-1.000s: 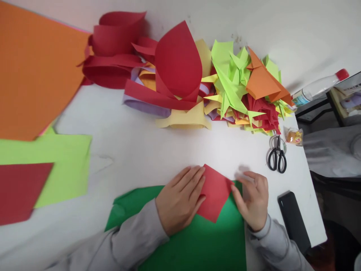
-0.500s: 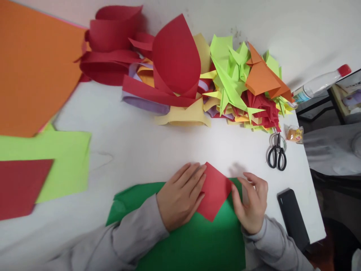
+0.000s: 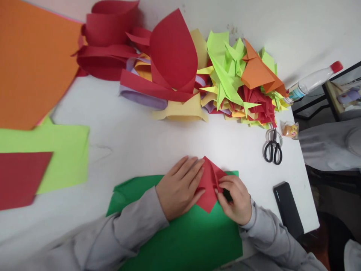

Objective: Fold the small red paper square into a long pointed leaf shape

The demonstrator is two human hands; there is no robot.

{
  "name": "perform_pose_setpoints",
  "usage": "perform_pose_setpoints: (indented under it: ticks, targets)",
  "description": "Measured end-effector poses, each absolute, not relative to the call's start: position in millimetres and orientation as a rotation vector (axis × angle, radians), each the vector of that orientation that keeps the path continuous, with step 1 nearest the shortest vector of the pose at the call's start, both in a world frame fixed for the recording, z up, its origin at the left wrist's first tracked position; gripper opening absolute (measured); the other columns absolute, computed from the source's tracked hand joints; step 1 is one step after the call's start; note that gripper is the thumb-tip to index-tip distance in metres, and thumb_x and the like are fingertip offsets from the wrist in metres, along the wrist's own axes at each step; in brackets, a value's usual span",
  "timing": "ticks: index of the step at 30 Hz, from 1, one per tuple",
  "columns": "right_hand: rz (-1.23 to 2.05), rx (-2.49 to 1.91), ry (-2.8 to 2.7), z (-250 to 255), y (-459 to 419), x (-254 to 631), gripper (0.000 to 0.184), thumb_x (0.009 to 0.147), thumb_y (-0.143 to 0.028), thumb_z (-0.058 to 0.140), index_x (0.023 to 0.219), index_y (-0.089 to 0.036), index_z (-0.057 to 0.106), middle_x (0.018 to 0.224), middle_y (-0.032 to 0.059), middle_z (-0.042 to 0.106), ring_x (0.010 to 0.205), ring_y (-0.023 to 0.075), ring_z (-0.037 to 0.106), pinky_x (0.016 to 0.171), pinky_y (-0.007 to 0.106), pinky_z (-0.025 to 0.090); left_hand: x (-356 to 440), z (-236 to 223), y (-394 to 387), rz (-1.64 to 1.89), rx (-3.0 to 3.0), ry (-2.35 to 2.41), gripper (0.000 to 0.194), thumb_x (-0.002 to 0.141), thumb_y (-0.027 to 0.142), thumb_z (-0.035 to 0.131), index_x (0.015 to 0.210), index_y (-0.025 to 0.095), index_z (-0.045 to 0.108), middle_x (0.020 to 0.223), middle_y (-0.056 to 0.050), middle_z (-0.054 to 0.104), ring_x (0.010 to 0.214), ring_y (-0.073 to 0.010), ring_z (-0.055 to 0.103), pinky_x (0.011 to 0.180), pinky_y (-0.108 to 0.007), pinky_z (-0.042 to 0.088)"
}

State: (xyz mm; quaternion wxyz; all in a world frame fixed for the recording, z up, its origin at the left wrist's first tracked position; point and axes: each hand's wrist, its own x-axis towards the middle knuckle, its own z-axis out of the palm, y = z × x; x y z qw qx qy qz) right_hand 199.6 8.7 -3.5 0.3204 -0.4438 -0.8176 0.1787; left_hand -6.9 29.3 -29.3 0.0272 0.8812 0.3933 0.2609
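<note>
A small piece of red paper (image 3: 208,197) lies partly over a large green sheet (image 3: 180,241) at the front of the table. My left hand (image 3: 180,188) rests flat on the red paper's left side, its fingers stretched out. With thumb and fingers pinched, my right hand (image 3: 235,199) grips the right corner of the red paper. That corner is lifted and bent in toward the middle, so a raised fold shows near the fingertips. Part of the paper is hidden beneath my left hand.
Rolled red card (image 3: 173,49) and a pile of folded paper pieces (image 3: 231,82) line the back. Black-handled scissors (image 3: 273,150), a wrapped snack (image 3: 290,130), a black phone (image 3: 288,209) and a bottle (image 3: 316,81) are at right. Orange sheet (image 3: 36,67) and lime paper (image 3: 67,158) lie left.
My right hand has moved left and taken the red paper's right corner, folding it inward. My left hand stays flat on the paper. The whole view has shifted slightly.
</note>
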Motion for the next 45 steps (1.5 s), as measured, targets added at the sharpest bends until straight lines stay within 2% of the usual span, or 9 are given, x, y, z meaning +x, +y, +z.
perform_pose_setpoints:
  ticks: [5,11,16,19,24,31,37,42,45]
  targets:
    - [0.506,-1.241,-2.09,-7.5,6.9,198.2,0.033,0.085,-0.01,0.056,0.116,-0.02,0.053,0.107,0.011,0.064,0.101,0.0208,0.061,0.085,0.037,0.055,-7.2,-29.7,28.6,0.753,2.735,1.235,0.048,0.087,0.046,0.046,0.11,0.007,0.063,0.126,-0.021,0.057,0.118,-0.0358,0.048,0.102,-0.056,0.036]
    - [0.373,-1.031,-2.259,-7.6,6.5,198.1,0.043,0.085,-0.003,0.051,0.126,-0.015,0.051,0.111,0.0126,0.066,0.106,0.0209,0.06,0.087,0.037,0.055,-5.1,-34.5,27.1,0.834,2.739,1.251,0.051,0.087,0.044,0.044,0.113,0.004,0.062,0.124,-0.022,0.057,0.117,-0.0363,0.048,0.102,-0.055,0.035]
    - [0.175,-0.918,-2.52,-8.4,6.0,196.2,0.037,0.088,-0.005,0.046,0.124,-0.006,0.054,0.118,0.0167,0.063,0.123,0.027,0.049,0.094,0.043,0.052,-4.9,-28.3,26.7,0.744,2.712,1.258,0.053,0.087,0.044,0.043,0.117,0.003,0.059,0.126,-0.021,0.057,0.119,-0.036,0.047,0.104,-0.054,0.033]
    - [0.158,-0.911,-2.586,-8.5,5.1,195.4,0.041,0.087,-0.003,0.045,0.127,-0.004,0.05,0.125,0.0188,0.059,0.129,0.03,0.042,0.096,0.046,0.05,-5.4,-23.1,27.5,0.655,2.718,1.268,0.054,0.087,0.046,0.042,0.116,0.004,0.061,0.129,-0.02,0.056,0.118,-0.0355,0.048,0.105,-0.053,0.032]
    - [0.181,-1.224,-2.397,-8.5,5.0,197.1,0.051,0.088,-0.008,0.043,0.139,-0.013,0.039,0.132,0.0148,0.054,0.131,0.0269,0.041,0.1,0.049,0.045,-5.3,-19.8,29.0,0.583,2.729,1.269,0.049,0.085,0.046,0.046,0.108,0.008,0.065,0.133,-0.017,0.053,0.118,-0.0351,0.048,0.105,-0.054,0.031]
    - [0.227,-1.564,-2.301,-10.3,7.3,198.9,0.044,0.09,-0.021,0.045,0.134,-0.019,0.046,0.134,0.0076,0.053,0.135,0.0255,0.033,0.108,0.051,0.031,-4.9,-17.4,30.6,0.55,2.702,1.238,0.041,0.082,0.046,0.052,0.102,0.013,0.067,0.135,-0.013,0.052,0.122,-0.0343,0.045,0.106,-0.056,0.029]
    - [0.097,-1.585,-2.224,-9.8,11.0,194.8,0.031,0.089,-0.023,0.05,0.118,-0.022,0.06,0.122,0.0049,0.063,0.128,0.0257,0.043,0.107,0.052,0.03,-5.3,-16.3,32.7,0.512,2.711,1.206,0.036,0.081,0.046,0.053,0.094,0.015,0.068,0.136,-0.012,0.051,0.123,-0.0364,0.043,0.105,-0.059,0.028]
    - [-0.001,-1.173,-2.543,-8.1,9.9,187.5,0.042,0.088,-0.009,0.042,0.13,-0.011,0.049,0.131,0.0127,0.055,0.135,0.0243,0.035,0.107,0.047,0.036,-4.9,-17.9,31.0,0.551,2.724,1.241,0.047,0.083,0.046,0.048,0.108,0.01,0.064,0.133,-0.018,0.052,0.123,-0.0354,0.044,0.106,-0.056,0.028]
    - [0.037,-1.126,-2.68,-7.5,8.6,186.2,0.044,0.089,-0.012,0.04,0.132,-0.005,0.045,0.139,0.0166,0.046,0.138,0.0267,0.027,0.108,0.048,0.035,-4.9,-20.1,29.8,0.582,2.717,1.257,0.054,0.083,0.047,0.046,0.116,0.007,0.06,0.13,-0.021,0.053,0.121,-0.0348,0.046,0.107,-0.054,0.028]
